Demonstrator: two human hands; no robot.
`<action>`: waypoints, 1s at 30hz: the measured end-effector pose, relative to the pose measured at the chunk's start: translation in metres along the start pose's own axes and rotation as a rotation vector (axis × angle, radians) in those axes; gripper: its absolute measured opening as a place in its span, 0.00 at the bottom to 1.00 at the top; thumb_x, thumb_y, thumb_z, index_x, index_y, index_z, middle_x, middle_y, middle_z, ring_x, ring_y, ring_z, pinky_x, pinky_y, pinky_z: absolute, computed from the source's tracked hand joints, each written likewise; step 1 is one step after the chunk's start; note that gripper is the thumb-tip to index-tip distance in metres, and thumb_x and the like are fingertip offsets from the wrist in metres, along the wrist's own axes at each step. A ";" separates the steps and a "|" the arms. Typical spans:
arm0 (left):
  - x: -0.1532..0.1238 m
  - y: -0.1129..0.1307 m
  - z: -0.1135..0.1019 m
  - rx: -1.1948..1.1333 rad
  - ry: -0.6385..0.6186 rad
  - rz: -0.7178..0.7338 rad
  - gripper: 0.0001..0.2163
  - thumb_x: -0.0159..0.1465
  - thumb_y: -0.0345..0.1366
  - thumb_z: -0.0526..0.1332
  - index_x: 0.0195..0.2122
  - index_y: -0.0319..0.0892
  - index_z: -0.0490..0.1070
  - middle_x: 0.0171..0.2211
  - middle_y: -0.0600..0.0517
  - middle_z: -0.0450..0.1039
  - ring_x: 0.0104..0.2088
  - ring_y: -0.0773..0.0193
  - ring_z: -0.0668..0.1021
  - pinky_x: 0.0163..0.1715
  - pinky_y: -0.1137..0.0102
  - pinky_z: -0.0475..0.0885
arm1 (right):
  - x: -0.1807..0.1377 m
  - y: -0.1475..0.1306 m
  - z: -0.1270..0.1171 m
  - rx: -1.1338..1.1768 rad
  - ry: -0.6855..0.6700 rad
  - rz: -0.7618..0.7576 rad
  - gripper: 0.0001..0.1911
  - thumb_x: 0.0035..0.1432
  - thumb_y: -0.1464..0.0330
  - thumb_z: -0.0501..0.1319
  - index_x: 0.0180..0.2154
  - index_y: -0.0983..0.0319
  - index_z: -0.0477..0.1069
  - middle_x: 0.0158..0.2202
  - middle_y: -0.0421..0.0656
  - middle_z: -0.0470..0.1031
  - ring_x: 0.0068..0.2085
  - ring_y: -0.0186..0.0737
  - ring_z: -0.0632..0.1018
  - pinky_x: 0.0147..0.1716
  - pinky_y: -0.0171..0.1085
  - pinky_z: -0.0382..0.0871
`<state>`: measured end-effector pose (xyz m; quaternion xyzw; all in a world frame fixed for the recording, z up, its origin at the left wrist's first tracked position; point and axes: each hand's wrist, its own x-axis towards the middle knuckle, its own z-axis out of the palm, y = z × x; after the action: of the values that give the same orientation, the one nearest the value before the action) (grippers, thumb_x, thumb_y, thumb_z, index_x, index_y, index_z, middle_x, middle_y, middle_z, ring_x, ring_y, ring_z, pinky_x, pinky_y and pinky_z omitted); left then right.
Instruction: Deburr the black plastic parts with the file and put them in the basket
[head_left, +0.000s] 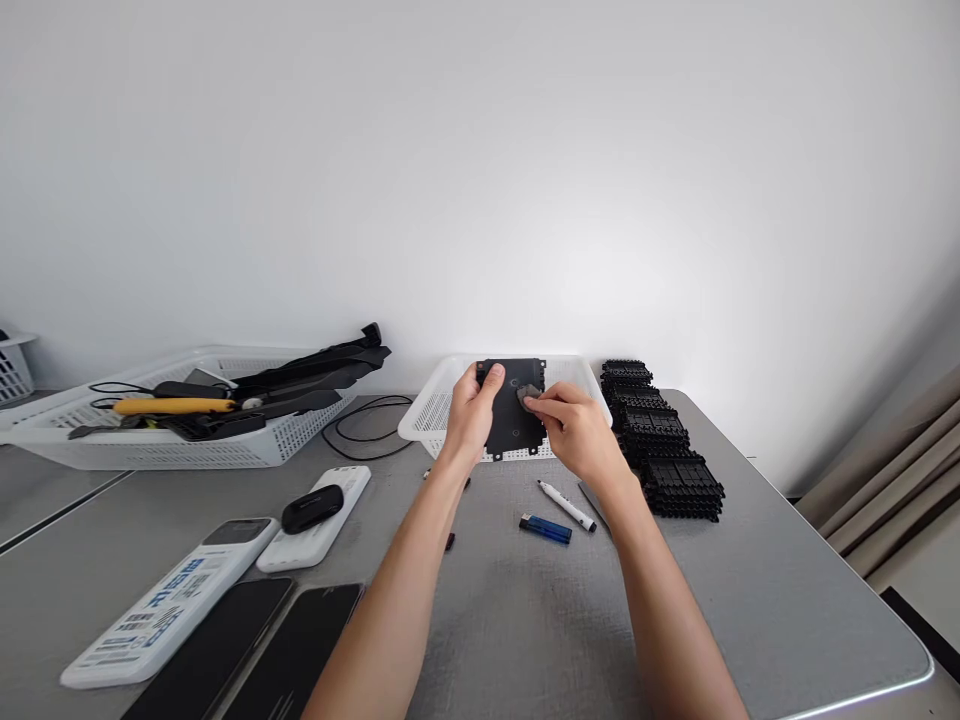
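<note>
Nearest, at left: two black phones (214,645) lay side by side on the desk (525,620). Far left, a white basket (217,455) held a yellow-handled tool (176,406). Centre: left hand (470,412), grip closed on the left edge of a black plate (502,425), thumb on its face, before a second basket (433,405). Right hand (577,425): grip pinched a small grey piece (526,394) at the plate's face. Nearer lay a blue lighter (546,529) and white marker (566,505); far right stood stacked black parts (682,480).
</note>
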<state>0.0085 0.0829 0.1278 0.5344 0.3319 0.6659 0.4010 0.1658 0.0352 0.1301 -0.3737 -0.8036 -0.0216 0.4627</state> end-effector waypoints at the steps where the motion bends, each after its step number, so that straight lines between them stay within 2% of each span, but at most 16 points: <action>1: 0.001 0.000 -0.002 -0.023 0.020 -0.006 0.18 0.56 0.53 0.66 0.32 0.42 0.68 0.30 0.53 0.71 0.33 0.63 0.74 0.33 0.71 0.68 | 0.000 -0.001 0.000 -0.001 -0.043 0.000 0.16 0.65 0.77 0.54 0.45 0.60 0.79 0.38 0.46 0.75 0.40 0.39 0.76 0.39 0.37 0.72; 6: 0.006 0.004 -0.008 -0.095 0.137 -0.074 0.22 0.49 0.55 0.69 0.31 0.41 0.69 0.30 0.52 0.73 0.36 0.60 0.76 0.36 0.69 0.71 | -0.001 -0.006 -0.001 0.012 -0.233 0.023 0.16 0.64 0.78 0.56 0.44 0.60 0.80 0.38 0.45 0.75 0.38 0.38 0.76 0.36 0.36 0.69; 10: 0.008 0.009 -0.011 -0.146 0.191 -0.125 0.23 0.46 0.54 0.71 0.32 0.43 0.68 0.28 0.54 0.72 0.31 0.62 0.76 0.33 0.69 0.72 | -0.002 -0.014 -0.006 0.048 -0.412 0.057 0.19 0.58 0.83 0.56 0.40 0.61 0.81 0.37 0.45 0.76 0.37 0.38 0.77 0.36 0.36 0.69; 12: 0.008 0.010 -0.013 -0.142 0.204 -0.153 0.23 0.46 0.54 0.71 0.33 0.43 0.68 0.28 0.55 0.72 0.29 0.63 0.75 0.30 0.69 0.71 | -0.003 -0.021 -0.014 0.123 -0.506 0.058 0.19 0.56 0.84 0.56 0.39 0.61 0.81 0.37 0.44 0.76 0.36 0.37 0.77 0.36 0.35 0.69; 14: 0.008 0.010 -0.014 -0.108 0.208 -0.140 0.22 0.47 0.53 0.71 0.33 0.44 0.68 0.28 0.55 0.71 0.28 0.64 0.74 0.29 0.70 0.70 | -0.004 -0.029 -0.024 0.240 -0.536 0.047 0.18 0.57 0.82 0.57 0.40 0.59 0.81 0.38 0.43 0.77 0.37 0.36 0.77 0.37 0.35 0.70; 16: 0.008 0.009 -0.014 -0.070 0.183 -0.103 0.21 0.49 0.52 0.70 0.32 0.43 0.68 0.30 0.55 0.72 0.30 0.64 0.75 0.32 0.71 0.70 | -0.004 -0.035 -0.036 0.335 -0.446 0.058 0.17 0.59 0.80 0.57 0.43 0.59 0.80 0.39 0.43 0.77 0.38 0.35 0.77 0.39 0.35 0.71; 17: 0.008 0.008 -0.014 -0.057 0.161 -0.088 0.20 0.49 0.52 0.70 0.32 0.43 0.68 0.31 0.54 0.72 0.32 0.64 0.75 0.34 0.70 0.71 | -0.003 -0.036 -0.040 0.358 -0.358 0.081 0.17 0.60 0.78 0.57 0.45 0.58 0.79 0.40 0.43 0.77 0.38 0.36 0.77 0.39 0.36 0.71; 21: 0.005 0.004 -0.009 -0.032 0.005 -0.075 0.19 0.53 0.51 0.68 0.37 0.44 0.71 0.39 0.51 0.76 0.44 0.59 0.76 0.46 0.68 0.69 | 0.001 -0.029 -0.042 0.274 0.130 0.227 0.16 0.63 0.72 0.57 0.50 0.58 0.76 0.42 0.45 0.76 0.37 0.37 0.75 0.37 0.38 0.71; 23: 0.002 0.004 -0.004 -0.022 -0.066 -0.086 0.19 0.55 0.51 0.67 0.41 0.44 0.72 0.42 0.50 0.76 0.47 0.58 0.75 0.49 0.67 0.68 | 0.003 -0.021 -0.035 0.189 0.304 0.263 0.16 0.64 0.71 0.56 0.51 0.58 0.76 0.41 0.46 0.75 0.38 0.39 0.75 0.38 0.40 0.71; 24: 0.001 0.003 -0.002 -0.013 -0.096 -0.094 0.19 0.56 0.52 0.67 0.42 0.44 0.72 0.42 0.50 0.76 0.47 0.57 0.75 0.49 0.67 0.68 | 0.003 -0.016 -0.030 0.146 0.350 0.267 0.17 0.64 0.70 0.56 0.51 0.58 0.76 0.41 0.47 0.74 0.39 0.40 0.75 0.39 0.40 0.71; 26: -0.002 0.003 0.002 0.002 -0.144 -0.106 0.20 0.56 0.53 0.66 0.41 0.44 0.72 0.40 0.49 0.76 0.46 0.56 0.76 0.49 0.66 0.68 | 0.004 -0.009 -0.020 0.069 0.360 0.263 0.17 0.64 0.70 0.55 0.52 0.59 0.75 0.41 0.48 0.73 0.40 0.42 0.75 0.39 0.41 0.72; 30: -0.006 0.002 0.006 0.059 -0.164 -0.084 0.19 0.58 0.56 0.63 0.34 0.42 0.72 0.34 0.50 0.74 0.42 0.57 0.75 0.46 0.67 0.68 | 0.004 -0.004 -0.006 -0.076 0.250 0.267 0.18 0.65 0.72 0.53 0.53 0.60 0.74 0.41 0.50 0.72 0.40 0.44 0.75 0.39 0.42 0.72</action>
<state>0.0151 0.0768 0.1285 0.5842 0.3397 0.5924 0.4386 0.1659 0.0323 0.1378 -0.4888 -0.6818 -0.0367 0.5430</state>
